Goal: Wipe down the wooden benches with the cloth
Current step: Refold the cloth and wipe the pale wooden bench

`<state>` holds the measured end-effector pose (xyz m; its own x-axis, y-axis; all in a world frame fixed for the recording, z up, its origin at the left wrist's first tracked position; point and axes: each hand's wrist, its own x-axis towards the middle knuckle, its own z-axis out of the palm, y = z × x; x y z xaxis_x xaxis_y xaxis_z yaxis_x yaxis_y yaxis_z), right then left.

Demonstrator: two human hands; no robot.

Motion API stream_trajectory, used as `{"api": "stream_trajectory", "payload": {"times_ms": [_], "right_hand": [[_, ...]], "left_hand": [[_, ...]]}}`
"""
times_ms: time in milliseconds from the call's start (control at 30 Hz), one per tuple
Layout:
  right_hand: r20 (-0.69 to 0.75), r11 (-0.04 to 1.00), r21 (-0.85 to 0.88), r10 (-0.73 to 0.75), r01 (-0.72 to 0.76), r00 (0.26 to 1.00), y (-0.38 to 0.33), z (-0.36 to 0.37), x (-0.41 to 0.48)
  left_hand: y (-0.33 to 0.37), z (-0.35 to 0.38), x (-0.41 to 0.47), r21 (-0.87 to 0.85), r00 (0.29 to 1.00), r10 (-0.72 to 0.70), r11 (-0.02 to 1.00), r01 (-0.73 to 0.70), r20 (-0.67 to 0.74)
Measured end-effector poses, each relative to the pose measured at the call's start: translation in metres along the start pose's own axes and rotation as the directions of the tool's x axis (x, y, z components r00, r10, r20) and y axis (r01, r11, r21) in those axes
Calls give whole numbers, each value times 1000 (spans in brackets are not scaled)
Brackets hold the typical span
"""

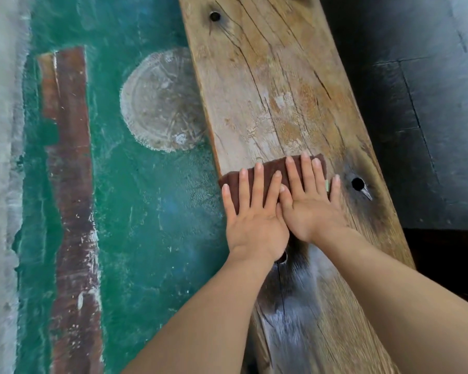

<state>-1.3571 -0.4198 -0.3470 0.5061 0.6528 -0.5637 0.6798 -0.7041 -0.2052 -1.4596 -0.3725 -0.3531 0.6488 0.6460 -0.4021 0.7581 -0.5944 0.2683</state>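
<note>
A long weathered wooden bench (276, 85) runs from the top middle down to the bottom right. It is cracked, with dark round holes in it. A dark brown cloth (274, 166) lies flat across the bench's width. My left hand (254, 211) and my right hand (312, 201) both press flat on the cloth, fingers spread, side by side with thumbs touching. The wood below my hands looks dark and damp (295, 300); the wood beyond the cloth is pale and dusty.
Left of the bench is a green painted floor (152, 211) with a round pale mark (160, 101) and a long reddish-brown strip (70, 184). A whitish edge (0, 157) runs down the far left. Dark floor tiles (430, 103) lie to the right.
</note>
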Motion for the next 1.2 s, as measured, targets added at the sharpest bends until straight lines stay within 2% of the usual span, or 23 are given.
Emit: {"api": "stream_trajectory", "payload": {"times_ms": [200, 433, 667, 867, 967, 1067, 1200], "right_hand": [[41, 1000, -16, 22, -21, 999, 21, 19, -42], [101, 996, -23, 84, -82, 991, 55, 46, -108], [127, 988, 1, 155, -156, 980, 99, 80, -183], [141, 971, -11, 237, -238, 961, 141, 103, -248], [143, 965, 3, 261, -264, 955, 156, 110, -270], [137, 968, 30, 245, -251, 960, 163, 116, -275], [109, 969, 70, 231, -239, 967, 164, 125, -270]], "left_hand": [[13, 17, -41, 62, 998, 52, 997, -54, 30], [43, 44, -103, 75, 989, 77, 993, -88, 128], [77, 74, -169, 91, 954, 165, 977, -193, 252], [117, 111, -230, 58, 924, 199, 972, -230, 327], [125, 118, -252, 76, 921, 273, 949, -305, 279], [125, 108, -262, 108, 898, 290, 934, -342, 331], [117, 114, -253, 139, 896, 352, 907, -398, 270]]}}
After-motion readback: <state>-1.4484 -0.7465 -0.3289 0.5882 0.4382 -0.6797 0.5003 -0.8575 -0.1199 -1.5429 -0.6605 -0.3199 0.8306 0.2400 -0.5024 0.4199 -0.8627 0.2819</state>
